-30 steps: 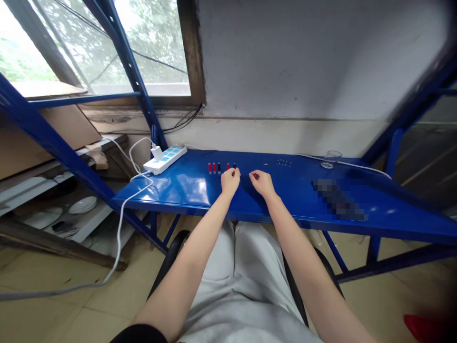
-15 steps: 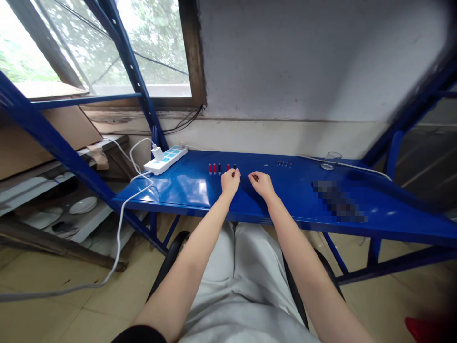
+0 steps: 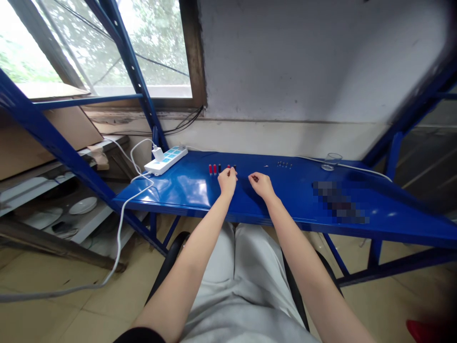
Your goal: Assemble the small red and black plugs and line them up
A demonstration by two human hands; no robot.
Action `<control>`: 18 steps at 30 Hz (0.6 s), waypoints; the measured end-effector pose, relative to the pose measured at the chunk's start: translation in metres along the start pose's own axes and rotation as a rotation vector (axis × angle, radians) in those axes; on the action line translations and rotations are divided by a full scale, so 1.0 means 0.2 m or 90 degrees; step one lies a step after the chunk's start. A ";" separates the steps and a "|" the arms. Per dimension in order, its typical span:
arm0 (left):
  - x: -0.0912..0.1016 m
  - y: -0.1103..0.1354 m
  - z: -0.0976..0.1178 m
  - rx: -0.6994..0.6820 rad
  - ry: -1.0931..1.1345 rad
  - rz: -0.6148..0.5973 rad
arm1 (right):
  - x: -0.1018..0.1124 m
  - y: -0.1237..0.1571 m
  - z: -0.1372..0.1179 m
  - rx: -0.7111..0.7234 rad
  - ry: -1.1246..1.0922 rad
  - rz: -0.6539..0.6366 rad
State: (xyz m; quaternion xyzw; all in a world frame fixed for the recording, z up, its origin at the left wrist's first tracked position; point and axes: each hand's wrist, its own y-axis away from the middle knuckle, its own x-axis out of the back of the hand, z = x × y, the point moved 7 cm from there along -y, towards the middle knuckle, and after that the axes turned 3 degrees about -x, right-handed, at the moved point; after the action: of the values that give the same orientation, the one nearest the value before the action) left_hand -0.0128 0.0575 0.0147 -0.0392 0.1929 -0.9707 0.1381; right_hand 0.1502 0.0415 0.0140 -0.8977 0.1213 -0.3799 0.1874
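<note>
Both my hands rest on a blue metal shelf (image 3: 185,188). My left hand (image 3: 227,181) is curled closed and reaches up to a short row of small red and black upright pieces (image 3: 215,168), its fingertips at the row's right end. What it pinches, if anything, is hidden. My right hand (image 3: 261,184) lies a little to the right with its fingers pinched together on something too small to name. Farther back sits a cluster of tiny dark pieces (image 3: 283,164).
A white power strip (image 3: 164,160) with a plugged charger and white cable lies at the shelf's back left. A small glass cup (image 3: 331,160) and a thin white cable stand at the back right. Blue rack posts frame both sides. White dishes (image 3: 82,205) sit on a lower shelf at left.
My left hand has slid slightly forward to the right end of the red and black row. My right hand has hardly moved.
</note>
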 end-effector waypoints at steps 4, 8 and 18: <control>0.06 -0.02 -0.05 0.072 0.137 0.106 | -0.08 -0.03 -0.03 0.002 0.066 -0.059; 0.08 -0.02 -0.06 0.103 0.199 0.147 | -0.16 -0.09 -0.07 -0.032 0.180 -0.111; 0.07 -0.02 -0.07 0.099 0.171 0.133 | -0.29 -0.22 -0.09 -0.114 0.208 -0.100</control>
State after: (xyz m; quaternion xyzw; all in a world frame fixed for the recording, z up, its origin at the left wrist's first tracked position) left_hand -0.0290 0.0626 0.0035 0.1214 0.1368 -0.9596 0.2136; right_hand 0.1005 0.0980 0.0067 -0.8437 0.1134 -0.5219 0.0543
